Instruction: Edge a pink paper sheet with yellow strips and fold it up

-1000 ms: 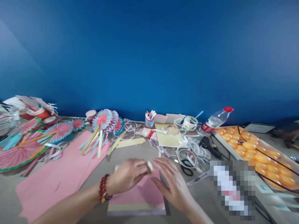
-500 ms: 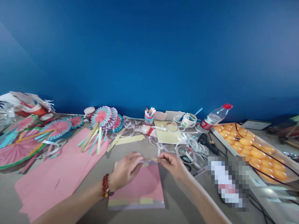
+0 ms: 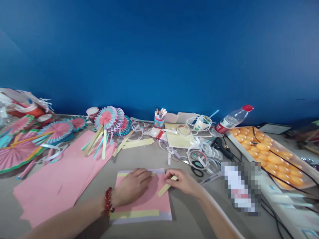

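Note:
A stack of coloured paper sheets (image 3: pixel 149 205), pink on top with yellow and lilac edges showing, lies on the table in front of me. My left hand (image 3: pixel 133 187), with a red bead bracelet at the wrist, rests flat on the pink sheet with its fingers stretched out. My right hand (image 3: pixel 183 181) pinches one end of a narrow yellow paper strip (image 3: pixel 164 189), which slants down across the stack's right side.
Large pink sheets (image 3: pixel 57 186) lie to the left, with folded paper fans (image 3: pixel 107 119) behind. Tape rolls (image 3: pixel 199 161), scissors, a pen cup (image 3: pixel 159 122) and a water bottle (image 3: pixel 230 123) crowd the back. A tray of orange balls (image 3: pixel 271 156) with cables stands at the right.
My left hand let go of the strip and came down flat on the pink sheet. My right hand kept the yellow strip and lowered it over the stack.

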{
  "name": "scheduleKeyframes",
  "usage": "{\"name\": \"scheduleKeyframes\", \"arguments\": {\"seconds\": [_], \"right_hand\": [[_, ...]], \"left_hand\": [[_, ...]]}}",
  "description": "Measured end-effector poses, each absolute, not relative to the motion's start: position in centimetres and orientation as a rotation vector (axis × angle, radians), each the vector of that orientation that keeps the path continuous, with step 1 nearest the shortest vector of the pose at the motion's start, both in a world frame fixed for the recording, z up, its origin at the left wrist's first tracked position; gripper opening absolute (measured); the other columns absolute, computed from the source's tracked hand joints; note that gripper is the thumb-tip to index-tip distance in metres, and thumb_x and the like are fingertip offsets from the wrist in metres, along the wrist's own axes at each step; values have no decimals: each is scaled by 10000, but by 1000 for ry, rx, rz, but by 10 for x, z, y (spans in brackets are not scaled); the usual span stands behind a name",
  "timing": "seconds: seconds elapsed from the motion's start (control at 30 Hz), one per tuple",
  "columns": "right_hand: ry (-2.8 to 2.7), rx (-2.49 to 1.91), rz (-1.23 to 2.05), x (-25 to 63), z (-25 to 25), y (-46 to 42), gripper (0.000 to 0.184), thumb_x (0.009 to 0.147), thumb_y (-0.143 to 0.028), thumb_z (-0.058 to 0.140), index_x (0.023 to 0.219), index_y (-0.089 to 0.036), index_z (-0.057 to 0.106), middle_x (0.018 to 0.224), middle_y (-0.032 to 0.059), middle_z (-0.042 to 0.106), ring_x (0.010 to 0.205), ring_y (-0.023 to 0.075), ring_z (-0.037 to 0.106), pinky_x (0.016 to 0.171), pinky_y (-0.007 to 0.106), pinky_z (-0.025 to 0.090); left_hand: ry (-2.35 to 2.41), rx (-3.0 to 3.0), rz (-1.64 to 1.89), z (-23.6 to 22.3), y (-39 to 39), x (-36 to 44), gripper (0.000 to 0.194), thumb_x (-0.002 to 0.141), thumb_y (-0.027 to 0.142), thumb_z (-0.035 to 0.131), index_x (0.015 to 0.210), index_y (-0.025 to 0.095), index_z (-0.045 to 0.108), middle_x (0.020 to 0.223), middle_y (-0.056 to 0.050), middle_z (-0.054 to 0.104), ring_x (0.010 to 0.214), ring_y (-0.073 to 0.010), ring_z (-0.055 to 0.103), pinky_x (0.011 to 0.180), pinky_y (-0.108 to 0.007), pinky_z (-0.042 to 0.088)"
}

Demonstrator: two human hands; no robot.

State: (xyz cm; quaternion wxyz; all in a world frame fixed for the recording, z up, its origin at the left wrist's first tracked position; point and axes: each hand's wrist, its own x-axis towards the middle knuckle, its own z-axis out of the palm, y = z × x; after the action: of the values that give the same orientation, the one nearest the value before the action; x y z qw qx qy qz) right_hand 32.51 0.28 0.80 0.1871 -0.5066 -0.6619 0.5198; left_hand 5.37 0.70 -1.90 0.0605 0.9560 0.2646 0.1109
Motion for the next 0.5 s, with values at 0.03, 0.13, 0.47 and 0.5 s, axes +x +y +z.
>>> {"name": "scheduleKeyframes", "arguments": {"seconds": [0.03, 0.13, 0.47, 0.5], "right_hand": [[-1897, -1431, 1435, 324, 9, 1, 87, 835, -260, 611, 854, -218, 686, 854, -10, 705, 788, 165, 621, 675, 226, 420], [-1983, -1442, 1349, 323, 14, -1, 174, 817, -178, 577, 935, -242, 687, 915, -14, 721, 875, 176, 652, 747, 231, 441], [-1818, -1519, 1183, 326, 3, 6, 89, 829, -288, 632, 787, -223, 676, 765, -22, 699, 770, 172, 636, 671, 232, 418], [-1785, -1510, 1179, 324, 1, 7, 102, 831, -303, 632, 786, -221, 673, 767, -17, 697, 777, 177, 637, 675, 235, 424]], "left_hand": [[799, 2897, 330, -19, 6, 53, 303, 922, 178, 603, 1221, 149, 571, 1270, -94, 603, 1167, -243, 535, 1010, -392, 449], [797, 2901, 314, -18, 6, 54, 318, 928, 183, 594, 1242, 145, 561, 1262, -96, 604, 1167, -242, 532, 1007, -390, 438], [802, 2843, 307, -8, 7, 58, 310, 935, 182, 570, 1244, 167, 554, 1232, -83, 612, 1121, -233, 529, 985, -383, 416], [796, 2833, 311, -7, 7, 58, 281, 932, 182, 570, 1213, 168, 566, 1227, -84, 613, 1120, -237, 529, 983, -389, 416]]}}
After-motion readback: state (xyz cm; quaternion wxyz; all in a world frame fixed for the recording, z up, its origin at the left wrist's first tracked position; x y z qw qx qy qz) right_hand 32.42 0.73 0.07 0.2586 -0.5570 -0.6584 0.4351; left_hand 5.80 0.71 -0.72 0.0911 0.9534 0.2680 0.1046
